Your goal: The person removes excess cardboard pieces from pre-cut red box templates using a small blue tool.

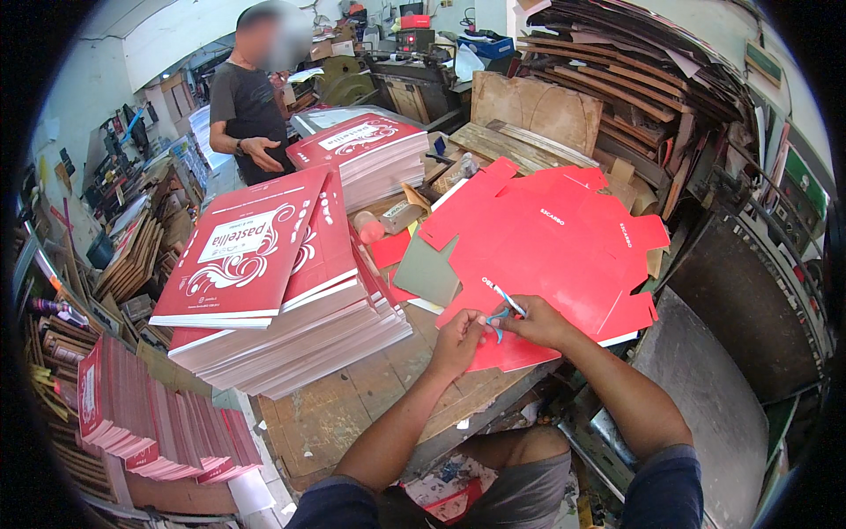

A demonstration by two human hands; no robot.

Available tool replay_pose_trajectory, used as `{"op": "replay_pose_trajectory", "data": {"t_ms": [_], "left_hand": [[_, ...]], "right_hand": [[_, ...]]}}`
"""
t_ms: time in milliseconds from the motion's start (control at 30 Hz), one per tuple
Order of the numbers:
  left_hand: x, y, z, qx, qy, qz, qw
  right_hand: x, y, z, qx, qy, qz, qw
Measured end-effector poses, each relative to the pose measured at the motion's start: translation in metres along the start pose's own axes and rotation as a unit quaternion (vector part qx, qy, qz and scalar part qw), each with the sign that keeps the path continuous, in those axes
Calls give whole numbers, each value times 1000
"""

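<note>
Counting from the fingers (472, 324), passing low toward one o'clock over flat red cut-out sheets (564, 247); running into a tall stack of printed sheets (322, 339) at nine, a grey block (402, 215) and farther stack (383, 176) at eleven; finding bare tabletop (330, 413) at eight.

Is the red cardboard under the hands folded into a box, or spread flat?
Spread flat: the red cardboard lies open, its flaps stretched outward, with no walls raised.

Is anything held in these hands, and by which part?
The right hand holds a slim white object near its nearer end. A light-blue piece curls between the hands; whether the left hand grips it cannot be told.
</note>
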State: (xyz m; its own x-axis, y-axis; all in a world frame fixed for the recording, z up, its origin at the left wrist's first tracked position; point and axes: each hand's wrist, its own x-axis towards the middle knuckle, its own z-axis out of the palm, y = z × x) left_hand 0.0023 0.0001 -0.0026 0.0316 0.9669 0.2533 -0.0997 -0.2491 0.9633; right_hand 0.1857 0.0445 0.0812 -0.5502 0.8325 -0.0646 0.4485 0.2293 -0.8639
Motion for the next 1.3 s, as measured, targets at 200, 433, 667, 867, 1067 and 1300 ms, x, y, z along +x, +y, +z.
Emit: {"op": "replay_pose_trajectory", "data": {"t_ms": [200, 433, 667, 867, 1067, 1300], "left_hand": [[1, 0, -1, -3, -4, -15, 1000], [0, -2, 2, 1, 7, -9, 1000], [0, -6, -1, -13, 4, -13, 1000], [-1, -3, 0, -22, -1, -2, 1000], [0, -5, 1, -19, 8, -8, 1000], [1, -7, -2, 19, -1, -25, 999]], "right_hand": [[2, 5, 0, 4, 5, -13, 1000], [2, 0, 0, -22, 5, -4, 1000], [3, 10, 1, -8, 18, -19, 1000], [3, 9, 1, -1, 14, -9, 1000], [2, 7, 1, -3, 17, -14, 1000], [1, 4, 0, 0, 13, -7, 1000]]}}
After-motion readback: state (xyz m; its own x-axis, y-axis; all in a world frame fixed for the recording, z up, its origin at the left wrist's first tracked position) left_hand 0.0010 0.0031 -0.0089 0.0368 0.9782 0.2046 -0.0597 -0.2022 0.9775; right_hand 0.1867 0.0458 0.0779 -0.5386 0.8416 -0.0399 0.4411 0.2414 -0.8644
